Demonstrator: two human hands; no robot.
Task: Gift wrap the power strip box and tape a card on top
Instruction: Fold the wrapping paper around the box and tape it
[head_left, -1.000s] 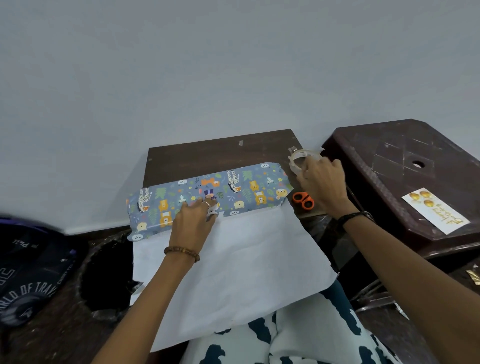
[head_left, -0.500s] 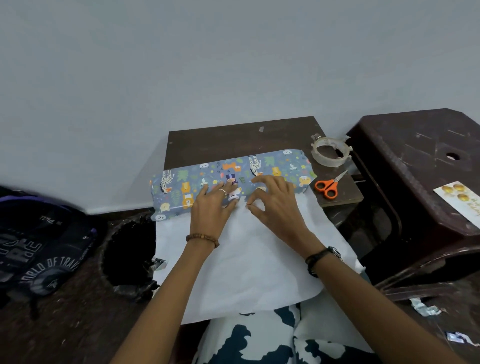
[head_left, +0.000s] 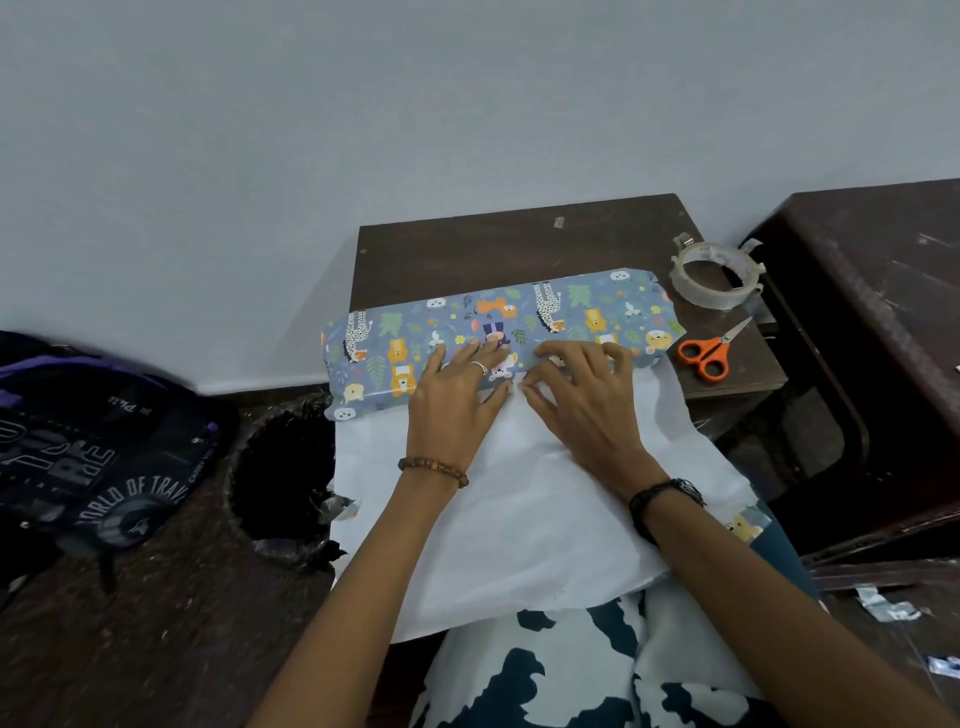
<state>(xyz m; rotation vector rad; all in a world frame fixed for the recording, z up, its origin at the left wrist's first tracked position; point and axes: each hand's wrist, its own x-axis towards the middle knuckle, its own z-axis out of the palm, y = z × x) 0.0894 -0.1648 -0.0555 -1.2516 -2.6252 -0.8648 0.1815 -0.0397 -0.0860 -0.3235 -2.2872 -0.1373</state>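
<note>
From my remote seat, the place looked like a plain room in a home rather than a workshop or shop. I saw a bare pale wall (head_left: 363, 130) meeting a dark speckled floor (head_left: 156, 623), a small dark wooden table (head_left: 519, 244) pushed against it, and a brown plastic stool (head_left: 872, 291) beside that. A printed backpack (head_left: 88, 457) and a lined waste bin (head_left: 280, 478) sat on the floor.

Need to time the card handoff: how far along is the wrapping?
Done: paper covers the box's top. In hand: left hand and right hand press the seam. Left: the white flap, the ends, the card, which is out of view.
</note>
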